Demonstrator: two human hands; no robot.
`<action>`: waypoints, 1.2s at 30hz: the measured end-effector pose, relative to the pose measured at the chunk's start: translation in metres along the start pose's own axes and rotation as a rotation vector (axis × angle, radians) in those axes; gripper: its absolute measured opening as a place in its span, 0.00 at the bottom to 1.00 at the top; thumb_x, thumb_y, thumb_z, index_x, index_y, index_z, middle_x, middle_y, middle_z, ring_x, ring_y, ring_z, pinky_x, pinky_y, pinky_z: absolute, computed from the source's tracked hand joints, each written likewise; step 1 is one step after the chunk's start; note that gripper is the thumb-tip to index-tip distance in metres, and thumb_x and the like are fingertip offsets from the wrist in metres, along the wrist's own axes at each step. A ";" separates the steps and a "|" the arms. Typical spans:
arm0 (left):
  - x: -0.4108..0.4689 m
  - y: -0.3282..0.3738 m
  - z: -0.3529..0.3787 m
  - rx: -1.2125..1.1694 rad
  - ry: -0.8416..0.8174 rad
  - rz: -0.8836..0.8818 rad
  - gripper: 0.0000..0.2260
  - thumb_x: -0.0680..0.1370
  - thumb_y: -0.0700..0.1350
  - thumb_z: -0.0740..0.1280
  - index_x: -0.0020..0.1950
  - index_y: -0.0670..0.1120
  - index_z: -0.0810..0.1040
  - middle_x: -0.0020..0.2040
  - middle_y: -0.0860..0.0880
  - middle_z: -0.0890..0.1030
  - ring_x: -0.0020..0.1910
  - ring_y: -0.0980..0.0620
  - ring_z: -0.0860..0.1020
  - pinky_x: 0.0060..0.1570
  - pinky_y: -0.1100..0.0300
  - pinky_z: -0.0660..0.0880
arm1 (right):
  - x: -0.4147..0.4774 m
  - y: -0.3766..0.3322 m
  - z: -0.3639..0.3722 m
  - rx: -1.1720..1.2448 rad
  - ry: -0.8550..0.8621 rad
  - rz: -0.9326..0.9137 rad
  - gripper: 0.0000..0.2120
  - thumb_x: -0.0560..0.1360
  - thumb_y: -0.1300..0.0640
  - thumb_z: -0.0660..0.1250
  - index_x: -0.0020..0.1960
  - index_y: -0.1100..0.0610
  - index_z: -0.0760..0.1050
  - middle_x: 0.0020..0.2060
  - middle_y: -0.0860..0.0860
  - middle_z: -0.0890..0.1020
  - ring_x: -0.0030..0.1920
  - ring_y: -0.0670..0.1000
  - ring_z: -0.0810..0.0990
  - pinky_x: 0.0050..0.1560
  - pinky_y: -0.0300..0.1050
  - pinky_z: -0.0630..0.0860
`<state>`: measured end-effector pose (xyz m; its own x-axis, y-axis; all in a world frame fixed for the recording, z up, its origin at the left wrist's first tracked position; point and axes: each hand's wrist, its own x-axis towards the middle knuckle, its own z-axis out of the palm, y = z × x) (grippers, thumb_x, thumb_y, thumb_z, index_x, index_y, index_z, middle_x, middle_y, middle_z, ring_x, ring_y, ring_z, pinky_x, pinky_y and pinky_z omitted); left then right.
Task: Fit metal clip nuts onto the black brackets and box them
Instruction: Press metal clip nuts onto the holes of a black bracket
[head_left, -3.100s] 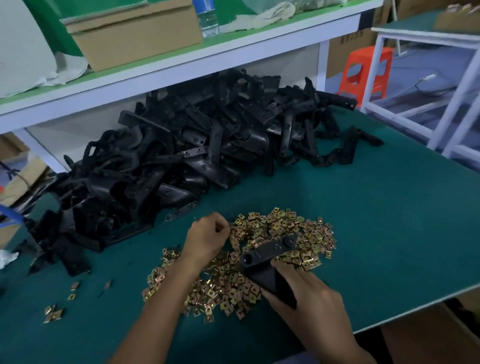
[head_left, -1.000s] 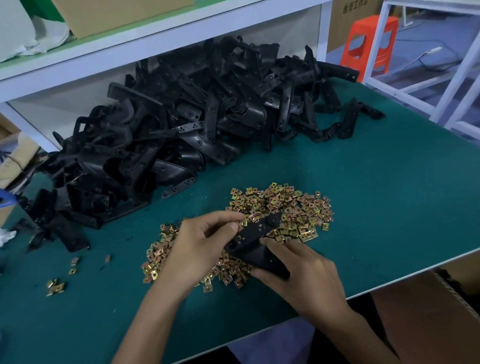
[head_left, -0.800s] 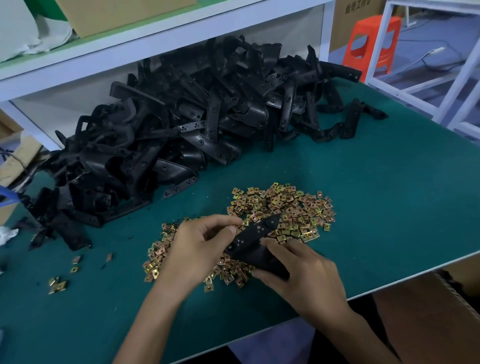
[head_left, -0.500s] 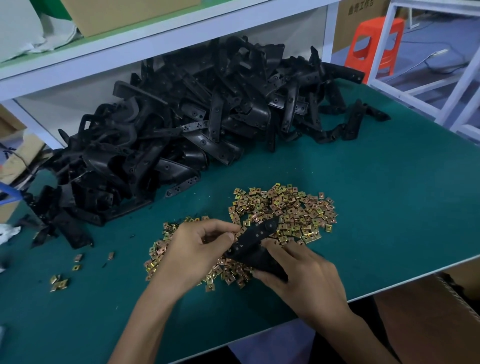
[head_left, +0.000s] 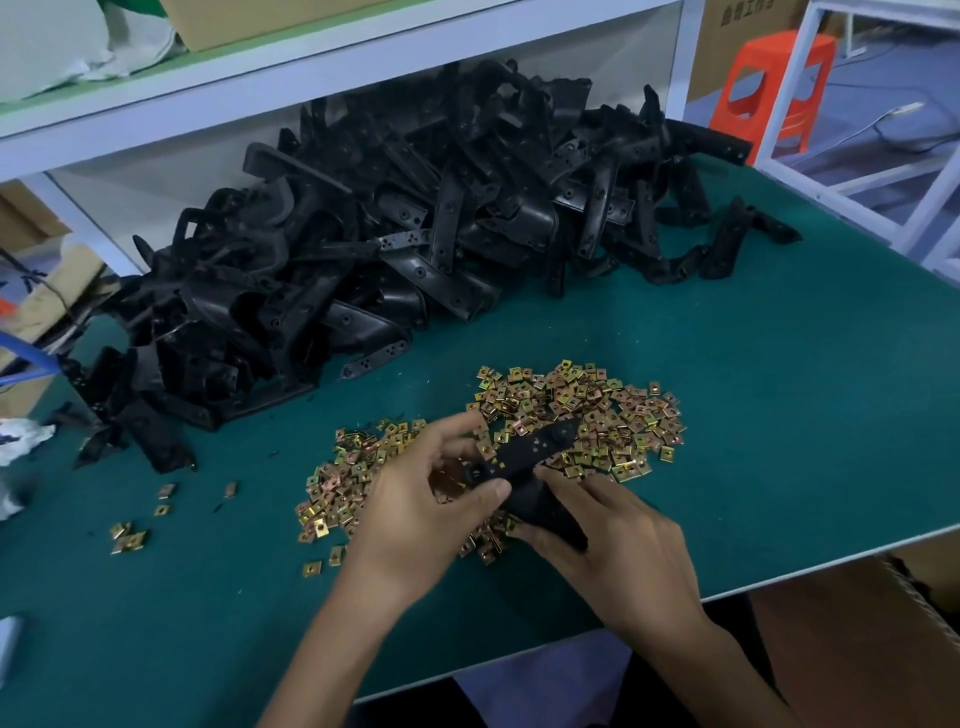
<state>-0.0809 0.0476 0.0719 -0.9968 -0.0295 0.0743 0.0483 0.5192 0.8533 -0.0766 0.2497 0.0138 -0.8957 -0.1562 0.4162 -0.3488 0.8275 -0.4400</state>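
— What is the setting?

— A green-topped table (head_left: 779, 415) under a white shelf (head_left: 311, 88), with an orange stool (head_left: 769, 88) on the floor past its far right corner.

— And the piece being worked on?

— One black bracket (head_left: 524, 457), held just above the near part of the table, over the clip nuts (head_left: 587, 410). It is matte black. A narrow flat strip points up and to the right, pierced by a few small holes and ending in a rounded tip with a larger hole. The nearer part widens into a thicker body, mostly hidden.

— Who holds what?

— The right hand (head_left: 613, 540) wraps its fingers round that wider body from below. The left hand (head_left: 415, 509) pinches the strip's near end. Its thumb presses on top beside a round hole, and its fingers curl over the far edge. I cannot tell whether a nut sits between those fingertips.

— What do the nuts look like?

— Small, square, brassy-gold pieces, each with a centre hole. They are spread in a loose drift beneath and beyond both hands. A few stray nuts (head_left: 130, 535) lie apart to the left.

— Further out?

— A big tangled heap of brackets (head_left: 389, 249) fills the back of the table beneath the shelf and reaches toward the left edge. A cardboard box (head_left: 857, 649) shows below the table's near right edge.
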 end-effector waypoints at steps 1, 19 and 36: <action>0.000 -0.001 0.001 -0.013 0.015 -0.010 0.23 0.70 0.55 0.77 0.62 0.70 0.75 0.53 0.64 0.82 0.54 0.62 0.80 0.53 0.65 0.76 | 0.000 0.000 0.000 -0.007 0.002 -0.002 0.27 0.73 0.31 0.60 0.64 0.44 0.80 0.41 0.42 0.79 0.39 0.47 0.81 0.31 0.38 0.66; -0.009 -0.008 0.007 -0.003 0.028 0.017 0.15 0.75 0.50 0.77 0.57 0.67 0.80 0.52 0.67 0.83 0.54 0.67 0.80 0.50 0.75 0.73 | -0.001 0.003 0.004 -0.070 -0.011 -0.036 0.24 0.72 0.33 0.70 0.62 0.45 0.81 0.40 0.44 0.80 0.38 0.48 0.81 0.31 0.37 0.63; 0.159 -0.031 0.019 0.609 -0.169 0.055 0.07 0.82 0.44 0.67 0.59 0.50 0.81 0.52 0.49 0.79 0.52 0.49 0.79 0.54 0.56 0.73 | 0.001 0.000 -0.003 -0.027 -0.026 0.014 0.27 0.74 0.30 0.57 0.64 0.43 0.80 0.41 0.41 0.80 0.39 0.47 0.81 0.30 0.39 0.70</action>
<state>-0.2422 0.0430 0.0469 -0.9925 0.1211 -0.0154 0.1049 0.9104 0.4001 -0.0771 0.2512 0.0163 -0.9077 -0.1580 0.3886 -0.3285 0.8440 -0.4240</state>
